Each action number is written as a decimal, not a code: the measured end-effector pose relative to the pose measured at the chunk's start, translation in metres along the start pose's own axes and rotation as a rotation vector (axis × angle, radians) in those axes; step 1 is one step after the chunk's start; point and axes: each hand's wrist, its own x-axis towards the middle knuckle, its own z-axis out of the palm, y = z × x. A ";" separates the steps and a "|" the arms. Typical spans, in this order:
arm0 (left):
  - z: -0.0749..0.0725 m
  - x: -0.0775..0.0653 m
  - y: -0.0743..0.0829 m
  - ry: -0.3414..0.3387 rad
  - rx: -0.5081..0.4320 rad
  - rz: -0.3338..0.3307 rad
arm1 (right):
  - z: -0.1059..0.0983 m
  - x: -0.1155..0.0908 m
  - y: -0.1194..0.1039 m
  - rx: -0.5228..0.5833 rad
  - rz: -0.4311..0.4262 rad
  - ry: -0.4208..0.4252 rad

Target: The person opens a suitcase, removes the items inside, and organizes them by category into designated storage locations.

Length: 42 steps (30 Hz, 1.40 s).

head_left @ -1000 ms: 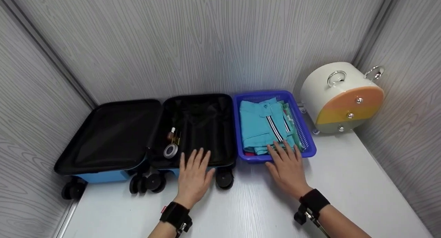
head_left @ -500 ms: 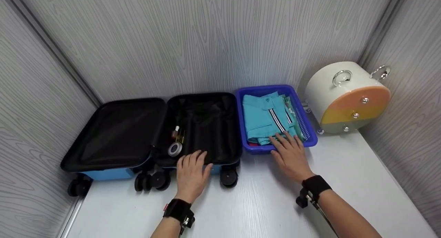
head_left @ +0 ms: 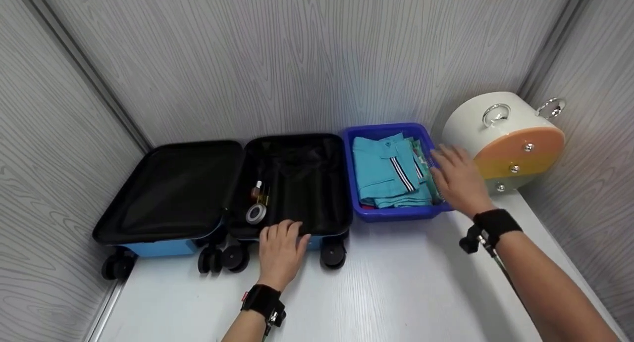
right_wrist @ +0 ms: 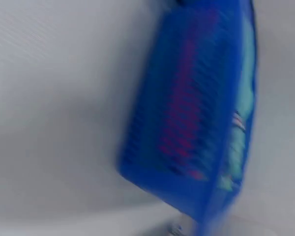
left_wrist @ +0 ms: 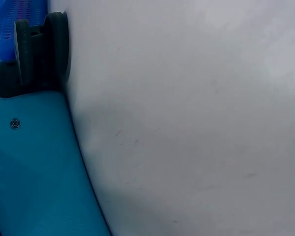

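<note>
An opened blue suitcase with black lining (head_left: 307, 183) lies with its lid half (head_left: 183, 188) to the left. My left hand (head_left: 281, 253) rests on the front rim of the right half, fingers over the edge. Inside that half, near the hinge, are a small dropper bottle (head_left: 256, 189), a thin yellow item (head_left: 263, 197) and a round tin (head_left: 256, 213). My right hand (head_left: 458, 181) is over the right side of the blue basket (head_left: 396, 214), fingers extended, holding nothing. Folded turquoise clothing with a striped band (head_left: 381, 171) fills the basket. The right wrist view is blurred.
A white drum-shaped box (head_left: 470, 117) with ring handles and an orange, yellow and green front stands at the back right. Suitcase wheels (head_left: 333, 255) stick out toward me on the white table (head_left: 371, 292). Wood-grain panels (head_left: 287, 60) enclose the back and sides.
My right hand has lifted off the basket's front edge and moved right and away from me, toward the drum-shaped box. My left hand stays on the suitcase rim, its fingers slightly more bent.
</note>
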 end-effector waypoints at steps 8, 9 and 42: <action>-0.003 -0.001 0.002 -0.020 0.012 -0.004 | -0.070 0.039 0.047 0.032 0.273 0.047; -0.003 -0.001 0.003 -0.025 0.010 -0.005 | -0.075 0.042 0.051 0.044 0.299 0.023; -0.015 -0.009 0.000 -0.047 0.012 0.010 | -0.091 0.061 0.050 0.295 0.448 -0.090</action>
